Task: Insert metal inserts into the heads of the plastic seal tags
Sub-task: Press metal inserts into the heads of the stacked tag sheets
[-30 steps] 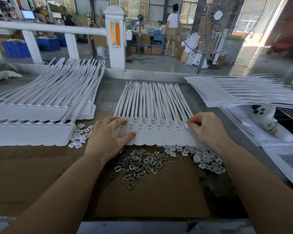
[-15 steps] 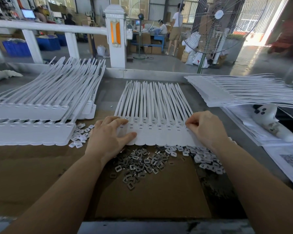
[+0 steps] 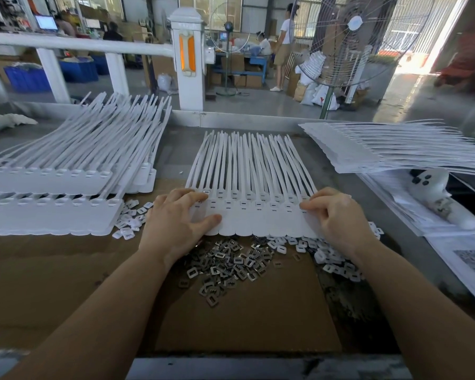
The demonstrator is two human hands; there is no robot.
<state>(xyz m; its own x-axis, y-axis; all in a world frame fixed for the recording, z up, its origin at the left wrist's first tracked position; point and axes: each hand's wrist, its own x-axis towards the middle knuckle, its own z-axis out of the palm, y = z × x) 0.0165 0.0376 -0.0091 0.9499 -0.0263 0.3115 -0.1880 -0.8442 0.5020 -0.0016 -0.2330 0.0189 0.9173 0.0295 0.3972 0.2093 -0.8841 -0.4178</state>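
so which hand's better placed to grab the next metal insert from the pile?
Left, probably. The left hand lies flat on the tag strip, right beside the metal inserts. The right hand has its fingertips curled on the strip's right-end heads, nearer the white plastic pieces.

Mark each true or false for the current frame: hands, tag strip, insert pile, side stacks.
1. Both hands rest on the middle strip of seal tags. True: the left hand lies at its left end, the right hand at its right end.
2. The metal inserts sit in a bin. False: they lie loose on the cardboard, just below the strip.
3. The right hand holds a screwdriver. False: no tool shows in it.
4. More tag strips are stacked at the left.
True.
5. The white plastic caps are all left of the inserts. False: some lie at their right too.
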